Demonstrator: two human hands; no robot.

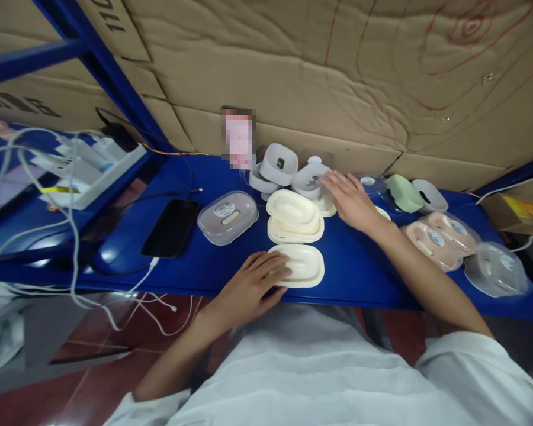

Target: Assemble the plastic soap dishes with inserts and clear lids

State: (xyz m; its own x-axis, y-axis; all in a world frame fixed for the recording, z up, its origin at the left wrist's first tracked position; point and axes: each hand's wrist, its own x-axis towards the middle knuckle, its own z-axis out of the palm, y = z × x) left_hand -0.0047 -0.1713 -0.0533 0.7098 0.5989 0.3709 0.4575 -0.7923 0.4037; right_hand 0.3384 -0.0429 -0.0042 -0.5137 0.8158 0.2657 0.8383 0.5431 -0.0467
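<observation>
My left hand (262, 275) has its fingers over the left end of a shallow cream oval dish (304, 266) near the table's front edge, the thumb at its lower left. Just behind it lies a small stack of similar cream dishes (294, 213). Further back, my right hand (350, 200) reaches out with fingers extended and held close together. Its fingertips are beside a grey oval container (308, 180) and over another cream piece (326, 204), partly hidden. Whether they touch either one, I cannot tell.
On the blue table (231, 269) stand more grey containers (281, 164), a clear-lidded grey box (228, 217), a green piece (404, 193), pink lidded boxes (435, 239) and another clear-lidded box (496, 269). A plugged-in phone (171, 228) and a power strip (102, 177) with tangled cables lie left.
</observation>
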